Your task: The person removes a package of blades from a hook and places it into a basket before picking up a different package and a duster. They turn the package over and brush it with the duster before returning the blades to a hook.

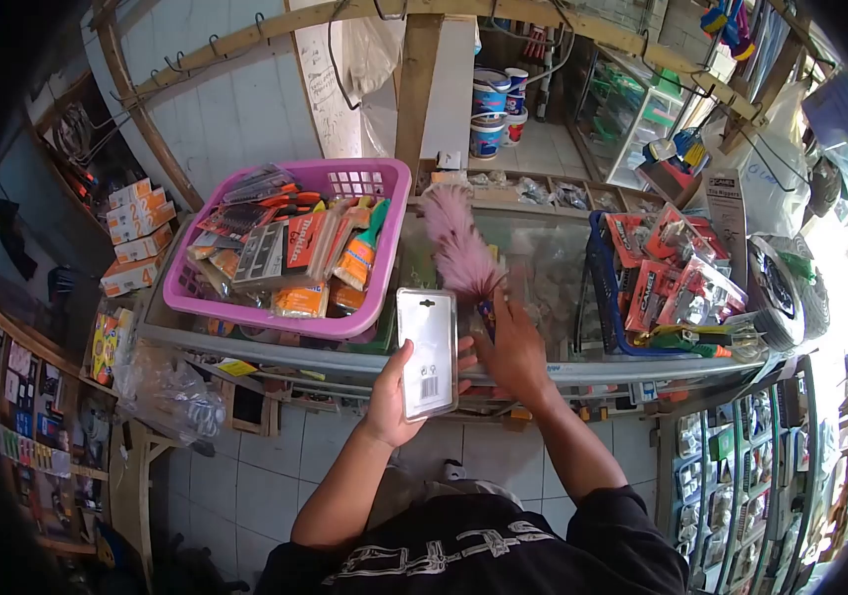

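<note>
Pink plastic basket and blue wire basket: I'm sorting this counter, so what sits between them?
In the head view, a fluffy pink feather duster held in the right hand, over the glass counter, sits between them.

Basket (376, 297): pink-purple, lattice wall. Duster (458, 243): pale pink feathers. Blister pack (427, 352): clear, white barcode label. Packets (300, 248) in basket: orange and black. Wire rack (597, 288): blue; its cards (672, 268) red. Floor (245, 476): white tiles.
</note>
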Tool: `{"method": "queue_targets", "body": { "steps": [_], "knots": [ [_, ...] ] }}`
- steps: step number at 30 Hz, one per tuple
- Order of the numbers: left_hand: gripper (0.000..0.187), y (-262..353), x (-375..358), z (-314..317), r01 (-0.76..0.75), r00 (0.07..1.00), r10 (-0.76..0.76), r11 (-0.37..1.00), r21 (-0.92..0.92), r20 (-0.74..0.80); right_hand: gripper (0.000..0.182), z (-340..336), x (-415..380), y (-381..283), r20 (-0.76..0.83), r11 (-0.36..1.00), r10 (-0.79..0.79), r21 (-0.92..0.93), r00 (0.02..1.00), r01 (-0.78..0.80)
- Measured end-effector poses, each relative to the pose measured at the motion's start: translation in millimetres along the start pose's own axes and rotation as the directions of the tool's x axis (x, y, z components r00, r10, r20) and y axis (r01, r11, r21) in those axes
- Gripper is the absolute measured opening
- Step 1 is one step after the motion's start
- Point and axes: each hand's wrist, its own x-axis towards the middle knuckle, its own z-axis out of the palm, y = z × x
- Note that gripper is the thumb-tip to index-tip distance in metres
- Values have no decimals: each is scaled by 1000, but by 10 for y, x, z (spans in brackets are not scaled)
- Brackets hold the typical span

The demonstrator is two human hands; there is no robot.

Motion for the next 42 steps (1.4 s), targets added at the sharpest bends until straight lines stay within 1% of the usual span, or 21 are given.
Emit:
{"method": "queue_targets", "body": {
  "steps": [3,6,8,12,13,14,15,17,18,21,23,25,26,29,30,33,34,35,37,41,42],
  "knots": [
    [81,-17,-10,38,-16,1000,16,1000,-19,-11,53,-92,94,13,168,990,132,-64,977,-123],
    [89,-41,74,36,-7,998,14,995,-100,67,46,-254,57,247,19,982,-35,186,999,31],
    [91,-77,204,27,12,995,5,985,-173,97,43,-486,-72,212,-12,915,57,400,998,-47],
    [91,-79,476,269,-19,998,34,968,-249,54,38,-964,-561,-24,54,866,94,488,994,-109],
    [90,-47,528,325,-51,998,60,962,-269,22,37,-1027,-647,-43,26,899,-60,436,998,42],
    [84,-56,678,196,24,963,81,925,-380,257,37,-1071,-724,-57,8,904,-213,380,977,194],
    [87,-45,695,307,-104,946,195,940,-324,261,37,-1073,-800,-62,14,913,-197,366,980,178],
    [88,92,803,366,0,881,207,899,-439,425,36,-1075,-962,-69,48,925,6,378,999,-24],
    [89,146,751,556,-101,943,206,924,-368,259,35,-1087,-1044,-64,81,895,191,395,978,-207],
    [92,-2,915,563,-28,876,247,883,-469,413,38,-994,-1227,-127,66,911,129,385,989,-145],
    [94,-290,980,641,-295,901,366,911,-287,235,31,-1050,-1154,-309,56,888,177,421,983,-184],
    [87,-281,912,711,120,740,211,893,-434,639,23,-922,-1073,-256,-1,839,318,467,948,-280],
    [85,-357,808,887,-70,930,204,916,-396,307,21,-863,-1056,-265,-61,862,339,421,939,-284],
    [87,-397,1005,599,-54,938,181,919,-391,296,20,-833,-1030,-334,-137,939,9,341,991,39],
    [86,-383,1124,428,10,928,162,889,-457,336,27,-954,-1042,-342,108,881,119,447,987,-156],
    [83,33,880,586,17,896,215,858,-514,389,28,-1082,-909,-252,228,751,358,506,905,-424],
    [83,44,899,495,-229,934,301,918,-325,193,28,-1018,-925,-196,119,798,385,455,915,-395],
    [83,70,850,577,-299,940,334,900,-318,62,27,-950,-925,-159,43,874,215,437,976,-212],
    [79,82,895,407,-214,871,331,921,-326,363,27,-840,-933,-127,-92,916,-144,364,985,168],
    [80,165,835,373,-185,873,388,824,-536,296,29,-1013,-742,-444,167,831,333,412,928,-373],
    [90,203,850,361,-168,868,339,889,-427,363,27,-954,-759,-420,96,877,220,416,971,-240]
  ]
}}
